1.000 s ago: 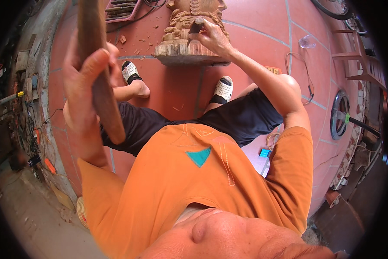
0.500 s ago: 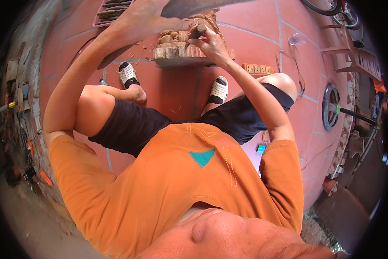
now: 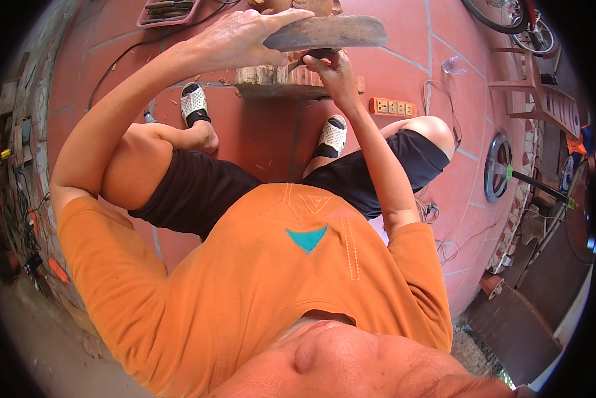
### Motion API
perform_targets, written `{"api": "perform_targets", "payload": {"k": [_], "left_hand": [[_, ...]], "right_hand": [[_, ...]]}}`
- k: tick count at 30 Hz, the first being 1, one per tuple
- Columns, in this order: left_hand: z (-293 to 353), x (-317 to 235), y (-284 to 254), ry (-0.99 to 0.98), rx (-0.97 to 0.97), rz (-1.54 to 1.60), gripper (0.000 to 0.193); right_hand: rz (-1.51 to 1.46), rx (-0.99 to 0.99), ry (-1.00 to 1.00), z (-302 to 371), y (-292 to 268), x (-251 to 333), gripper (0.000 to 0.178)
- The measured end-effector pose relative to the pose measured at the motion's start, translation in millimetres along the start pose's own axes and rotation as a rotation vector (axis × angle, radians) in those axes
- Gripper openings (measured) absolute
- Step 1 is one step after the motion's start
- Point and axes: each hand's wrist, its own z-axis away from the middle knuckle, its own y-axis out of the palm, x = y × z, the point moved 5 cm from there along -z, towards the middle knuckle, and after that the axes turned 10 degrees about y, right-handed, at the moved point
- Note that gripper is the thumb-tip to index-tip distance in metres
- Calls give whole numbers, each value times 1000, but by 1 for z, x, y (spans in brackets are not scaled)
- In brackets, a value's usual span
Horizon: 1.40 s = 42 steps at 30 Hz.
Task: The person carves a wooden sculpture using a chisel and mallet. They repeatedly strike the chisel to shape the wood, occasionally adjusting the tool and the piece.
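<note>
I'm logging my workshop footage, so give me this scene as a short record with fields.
Left hand: grips a flat wooden bat
Right hand: holds a dark chisel-like tool, partly hidden
Bat touching tool: cannot tell
Workpiece: carved wooden block, partly covered by hands and bat
Floor: red tiles with scattered wood slivers
Far left: pink tray of hand tools
Right of block: orange socket strip

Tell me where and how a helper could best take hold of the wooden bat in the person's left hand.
Probably by the rounded free end of the wooden bat, coming from the person's right and wrapping around its narrow width. The bat is long and lies crosswise; the left hand grips its left part, while the free end juts rightward beyond the right hand.
</note>
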Motion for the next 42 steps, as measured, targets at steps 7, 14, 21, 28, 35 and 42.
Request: {"api": "perform_targets", "payload": {"k": [7, 14, 21, 28, 35, 42], "left_hand": [[-4, 2, 7, -58, 115, 18, 81], [-10, 1, -4, -49, 165, -21, 79], [-23, -37, -34, -10, 71, 175, 77], [-19, -9, -1, -76, 185, -104, 79], [-24, -25, -19, 145, -245, -187, 73], [-21, -6, -3, -91, 214, -119, 75]], "right_hand": [[165, -130, -84, 1, 2, -7, 25], [197, -235, -135, 16, 12, 17, 24], [71, -271, -108, 19, 12, 9, 26], [88, -215, -194, 10, 9, -1, 25], [149, -206, -114, 3, 10, -9, 24], [138, -193, -153, 4, 10, -5, 26]]}}
